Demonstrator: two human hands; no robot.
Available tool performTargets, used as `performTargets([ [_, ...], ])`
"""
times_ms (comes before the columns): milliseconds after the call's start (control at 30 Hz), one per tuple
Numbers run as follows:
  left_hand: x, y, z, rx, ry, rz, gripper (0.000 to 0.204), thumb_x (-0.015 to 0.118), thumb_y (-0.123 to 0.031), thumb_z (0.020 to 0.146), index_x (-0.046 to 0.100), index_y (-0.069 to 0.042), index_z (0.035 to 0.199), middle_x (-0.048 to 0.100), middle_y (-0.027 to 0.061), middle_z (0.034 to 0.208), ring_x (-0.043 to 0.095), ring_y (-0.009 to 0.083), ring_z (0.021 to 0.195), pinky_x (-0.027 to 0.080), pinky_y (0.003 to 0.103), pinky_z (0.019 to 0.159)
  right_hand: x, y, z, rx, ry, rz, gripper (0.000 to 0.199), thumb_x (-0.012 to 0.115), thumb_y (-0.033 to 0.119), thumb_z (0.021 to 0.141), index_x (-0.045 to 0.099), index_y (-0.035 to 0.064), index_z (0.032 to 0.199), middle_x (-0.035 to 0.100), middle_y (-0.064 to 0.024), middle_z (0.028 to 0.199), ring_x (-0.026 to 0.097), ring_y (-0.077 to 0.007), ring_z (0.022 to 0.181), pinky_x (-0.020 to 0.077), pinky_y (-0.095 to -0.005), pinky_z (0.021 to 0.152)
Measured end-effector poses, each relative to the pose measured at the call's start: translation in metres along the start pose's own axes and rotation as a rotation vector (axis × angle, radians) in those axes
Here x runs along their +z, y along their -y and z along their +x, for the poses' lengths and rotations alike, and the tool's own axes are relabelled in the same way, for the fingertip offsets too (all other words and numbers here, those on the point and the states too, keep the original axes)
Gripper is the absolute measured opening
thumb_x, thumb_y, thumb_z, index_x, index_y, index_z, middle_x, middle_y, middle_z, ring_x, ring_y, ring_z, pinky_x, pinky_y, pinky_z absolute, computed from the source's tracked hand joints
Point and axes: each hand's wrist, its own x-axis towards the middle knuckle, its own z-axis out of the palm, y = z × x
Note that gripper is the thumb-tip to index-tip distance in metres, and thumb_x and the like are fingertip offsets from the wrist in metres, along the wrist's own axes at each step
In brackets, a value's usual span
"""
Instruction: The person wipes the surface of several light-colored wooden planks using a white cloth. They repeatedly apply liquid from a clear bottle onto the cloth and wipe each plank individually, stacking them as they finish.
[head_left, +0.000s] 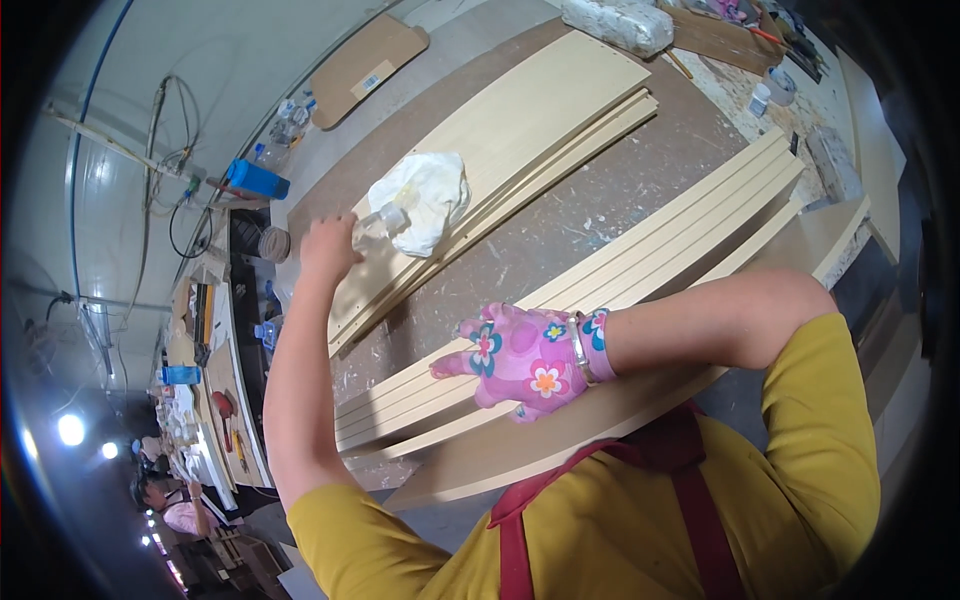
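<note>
My bare left hand (330,247) is closed around the end of a small clear plastic bottle (379,228), which is tipped sideways. The bottle's other end is at a crumpled white cloth (440,190) with a yellowish stain. That cloth lies on a stack of pale wooden boards (540,110). My right hand (520,362), in a pink flowered glove, is over a row of narrow pale boards (660,240) standing on edge nearer to me. Its fingers are spread and hold nothing that shows; whether they touch the boards I cannot tell.
The paint-spattered brown table (560,225) carries both groups of boards. A cardboard piece (368,72), a blue container (258,179) and plastic bottles line the far left edge. A plastic-wrapped white block (618,25) and small bottles stand at the back right. Another person (185,510) is at far left.
</note>
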Motion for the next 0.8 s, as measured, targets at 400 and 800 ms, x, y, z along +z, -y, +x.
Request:
performTargets([
  [400, -0.059, -0.047, -0.053, -0.098, 0.129, -1.051, 0.054, 0.082, -0.012, 0.073, 0.058, 0.0, 0.12, 0.067, 0.013, 0.113, 0.064, 0.0217, 0.105, 0.048, 0.036, 0.094, 0.003, 0.001, -0.007, 0.031, -0.061, 0.027, 0.032, 0.072, 0.039, 0.074, 0.073, 0.0175, 0.099, 0.038, -0.0086, 0.153, 0.044, -0.0397, 0.13, 0.0389, -0.0532, 0.101],
  [800, -0.03, -0.232, 0.055, 0.316, 0.023, -1.403, 0.062, 0.08, -0.029, 0.076, 0.056, 0.002, 0.124, 0.069, 0.0153, 0.113, 0.065, 0.0251, 0.105, 0.051, 0.037, 0.092, 0.004, 0.005, -0.002, -0.019, -0.139, -0.023, 0.027, 0.071, 0.034, 0.074, 0.076, 0.0183, 0.095, 0.049, -0.0099, 0.138, 0.051, -0.0324, 0.118, 0.0442, -0.0452, 0.093],
])
